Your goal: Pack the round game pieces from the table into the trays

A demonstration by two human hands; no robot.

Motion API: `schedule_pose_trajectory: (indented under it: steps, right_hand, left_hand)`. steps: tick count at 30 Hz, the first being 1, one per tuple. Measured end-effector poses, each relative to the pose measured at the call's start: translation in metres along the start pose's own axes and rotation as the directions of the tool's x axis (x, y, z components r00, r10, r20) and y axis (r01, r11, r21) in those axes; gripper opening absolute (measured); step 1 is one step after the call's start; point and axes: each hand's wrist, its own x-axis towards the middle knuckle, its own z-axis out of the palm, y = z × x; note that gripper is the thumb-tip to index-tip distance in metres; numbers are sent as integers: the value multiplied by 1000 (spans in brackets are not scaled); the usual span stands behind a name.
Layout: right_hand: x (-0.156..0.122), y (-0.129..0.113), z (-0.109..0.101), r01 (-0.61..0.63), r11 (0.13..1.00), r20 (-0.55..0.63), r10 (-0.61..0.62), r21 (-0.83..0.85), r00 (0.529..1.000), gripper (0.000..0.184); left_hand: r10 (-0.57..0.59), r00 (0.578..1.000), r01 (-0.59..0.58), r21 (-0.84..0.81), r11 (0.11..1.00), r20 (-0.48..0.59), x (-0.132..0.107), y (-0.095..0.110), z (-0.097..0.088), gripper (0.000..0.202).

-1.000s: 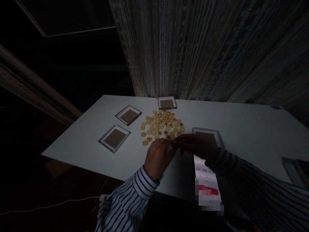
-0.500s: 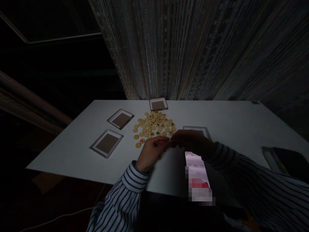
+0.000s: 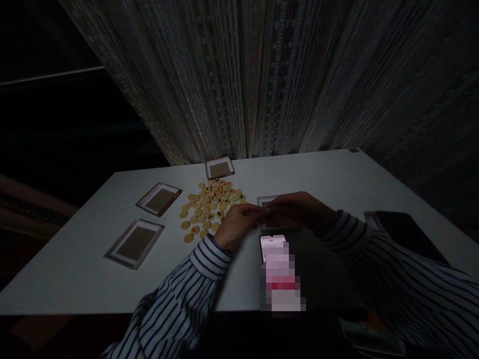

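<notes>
Above the table, just in front of the right-hand frame-like tray (image 3: 264, 200), the fingertips of my two hands meet. My left hand (image 3: 239, 227) is closed in a pinch, its thumb and fingers pressed together. Bent fingers on my right hand (image 3: 301, 212) come against the left fingertips from the other side. Whatever lies between them is too dark and small to make out. Left of my hands, a loose heap of round wooden Chinese chess pieces (image 3: 213, 206) is spread out, some showing red or black characters, others plain. My left wrist covers its near edge.
A lit phone (image 3: 272, 242), partly pixelated, lies below my hands. Three more shallow trays stand around the heap: one behind (image 3: 219, 168), one back left (image 3: 159, 199), one front left (image 3: 134, 244). A dark flat object (image 3: 409, 234) lies right. A string curtain (image 3: 224, 89) hangs behind the white table (image 3: 86, 279).
The view has swung right, so the table's things appear further left. My joined hands have moved right relative to the heap, over towards the right-hand tray. More of the phone's top shows.
</notes>
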Motion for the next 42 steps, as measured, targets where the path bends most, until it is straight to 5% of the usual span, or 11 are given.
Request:
schedule_pose_trajectory:
  steps: [4, 11, 26, 42]
  right_hand:
    - [-14, 26, -11, -35, 992, -128, 19, -122, 992, 18]
    - [-35, 49, -17, -47, 981, -193, 11, -186, 981, 20]
    - [-38, 57, -11, -129, 964, -210, 79, -232, 974, 22]
    - [-37, 61, -5, -217, 917, -183, 162, -336, 970, 24]
  left_hand:
    - [61, 993, -85, 242, 967, 105, 19, -6, 14, 22]
    - [93, 982, -180, 664, 726, 165, 37, -14, 27, 21]
    - [46, 970, -241, 922, 303, 239, 39, -16, 33, 26]
    - [18, 965, -253, 917, 310, 260, 37, -15, 35, 27]
